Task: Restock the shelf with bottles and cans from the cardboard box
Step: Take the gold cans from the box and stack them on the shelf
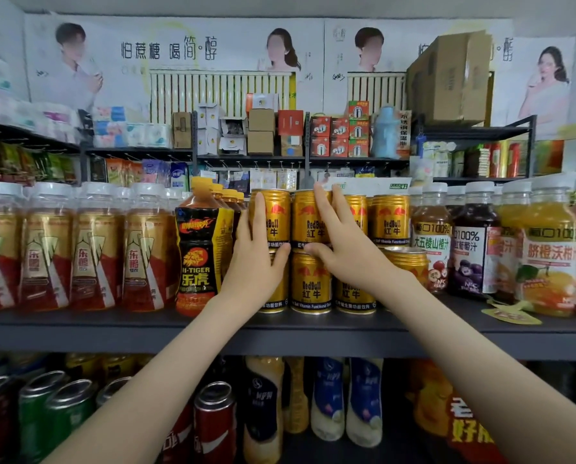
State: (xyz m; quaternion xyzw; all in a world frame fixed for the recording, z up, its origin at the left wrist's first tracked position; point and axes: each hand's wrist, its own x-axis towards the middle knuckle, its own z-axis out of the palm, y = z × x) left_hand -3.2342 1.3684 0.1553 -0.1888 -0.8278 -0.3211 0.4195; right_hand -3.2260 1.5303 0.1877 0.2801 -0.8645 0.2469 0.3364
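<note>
At frame centre, the gold cans point(310, 283) stand upright in two stacked rows on the shelf point(95, 333), long axes vertical and labels outward, with the left hand point(256, 252) and right hand point(341, 244) pressed flat, fingers straight, on the upper row.

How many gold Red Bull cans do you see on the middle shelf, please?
8. Upper tier: top-left can, top-middle can, third top can behind the right hand, top-right can. Lower tier: bottom-left can behind the left hand, bottom-middle can, third bottom can, bottom-right can. Others may hide behind.
</note>
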